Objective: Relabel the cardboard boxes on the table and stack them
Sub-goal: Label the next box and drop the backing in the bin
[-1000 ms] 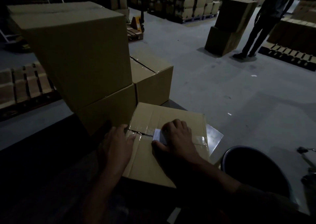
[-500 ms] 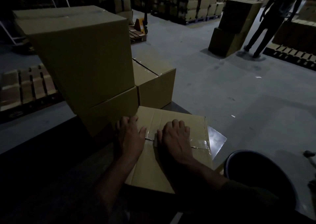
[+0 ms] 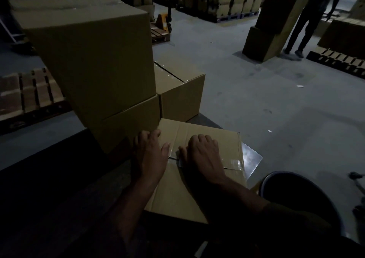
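Observation:
A low cardboard box [image 3: 197, 194] lies on the dark table [image 3: 59, 188] in front of me, its top seam closed with clear tape. My left hand [image 3: 150, 155] rests flat on the box's left edge, fingers spread. My right hand [image 3: 203, 155] lies flat over the middle of the seam, covering a pale label; only the label's left corner [image 3: 180, 164] shows under the palm. Two bigger boxes stand stacked [image 3: 94, 60] just left of and behind the low box. Another box [image 3: 181, 92] sits behind it.
A dark round bin [image 3: 296, 194] stands at the right, beside the table's shiny corner [image 3: 250, 157]. Pallets of cartons [image 3: 29, 92] lie left and far back. A person [image 3: 314, 17] stands by two stacked boxes [image 3: 270, 25] at the upper right. Grey floor lies between.
One second ago my right hand's fingers were curled on a pale label at the seam; now the hand lies flat over it. My left hand slid further onto the box top.

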Tool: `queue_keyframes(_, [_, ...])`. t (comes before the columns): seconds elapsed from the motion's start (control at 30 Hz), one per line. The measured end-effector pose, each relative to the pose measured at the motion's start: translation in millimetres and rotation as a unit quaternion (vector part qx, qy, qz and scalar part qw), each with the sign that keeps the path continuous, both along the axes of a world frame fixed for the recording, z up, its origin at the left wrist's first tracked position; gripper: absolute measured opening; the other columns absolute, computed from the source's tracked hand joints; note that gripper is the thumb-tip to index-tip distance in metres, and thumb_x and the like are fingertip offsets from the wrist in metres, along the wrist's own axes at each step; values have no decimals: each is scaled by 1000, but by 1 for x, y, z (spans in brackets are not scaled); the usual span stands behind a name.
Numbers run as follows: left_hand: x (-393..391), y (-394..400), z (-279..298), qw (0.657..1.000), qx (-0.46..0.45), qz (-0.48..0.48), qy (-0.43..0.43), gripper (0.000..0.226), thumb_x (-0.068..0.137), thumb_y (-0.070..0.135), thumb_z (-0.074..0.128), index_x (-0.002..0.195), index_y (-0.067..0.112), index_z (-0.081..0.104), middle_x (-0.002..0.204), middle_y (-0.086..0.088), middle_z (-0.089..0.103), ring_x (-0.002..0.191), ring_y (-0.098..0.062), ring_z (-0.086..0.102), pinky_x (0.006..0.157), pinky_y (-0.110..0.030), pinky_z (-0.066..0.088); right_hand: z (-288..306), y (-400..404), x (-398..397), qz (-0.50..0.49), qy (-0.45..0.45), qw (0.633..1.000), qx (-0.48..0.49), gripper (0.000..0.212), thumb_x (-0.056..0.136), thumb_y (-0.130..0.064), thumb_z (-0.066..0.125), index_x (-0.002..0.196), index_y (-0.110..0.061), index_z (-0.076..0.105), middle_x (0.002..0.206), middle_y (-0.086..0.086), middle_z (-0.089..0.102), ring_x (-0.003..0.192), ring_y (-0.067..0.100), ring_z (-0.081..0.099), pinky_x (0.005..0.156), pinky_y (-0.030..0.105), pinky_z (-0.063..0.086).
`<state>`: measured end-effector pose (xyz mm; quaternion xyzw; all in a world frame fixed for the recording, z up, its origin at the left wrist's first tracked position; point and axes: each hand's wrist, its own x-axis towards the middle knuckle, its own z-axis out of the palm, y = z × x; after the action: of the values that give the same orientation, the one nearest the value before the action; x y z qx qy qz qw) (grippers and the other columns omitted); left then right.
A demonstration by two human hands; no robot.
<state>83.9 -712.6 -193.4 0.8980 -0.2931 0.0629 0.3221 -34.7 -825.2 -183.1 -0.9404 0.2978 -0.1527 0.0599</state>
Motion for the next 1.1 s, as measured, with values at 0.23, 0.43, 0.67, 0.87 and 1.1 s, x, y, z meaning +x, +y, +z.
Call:
queue_keyframes(0.23, [0,1,2,1000,-4,4,11,39,92,37,74,127,24,63,125,-6,53,118,-27,48,96,-44,44,8,-1,-5,22,-28,997,67,29,95,-56,53,104,-29,57,97,-11,44,92,10,33,82,32,24])
queue_keyframes(0.43, [3,1,1,999,-30,-4,33,39,91,35,75,126,22,63,124,-7,52,119,-28,48,98,-47,46,20,-18,3,32,31,991,126,32,96,-49,59,109,-21,65,110,3,59,108,25,51,83,36,32])
queue_keyframes(0.67, [3,0,-2,997,-48,-7,63,39,92,32,75,128,23,61,129,-4,49,120,-26,48,97,-46,47,19,-25,9,31,57,989,131,31,98,-48,59,108,-19,66,112,6,60,108,28,53,80,36,30])
queue_keyframes(0.87, [4,0,-1,998,-42,-3,52,40,92,33,75,128,22,61,128,-6,50,120,-28,47,99,-48,46,21,-27,9,40,67,986,147,30,99,-45,58,107,-17,66,116,9,61,112,31,52,84,37,36])
queue_keyframes(1.1, [6,0,-2,997,-44,-5,57,42,91,36,75,129,23,61,128,-5,51,122,-27,47,100,-48,46,20,-36,5,84,35,976,200,20,99,-42,59,90,-24,60,100,1,62,100,28,57,77,36,37])
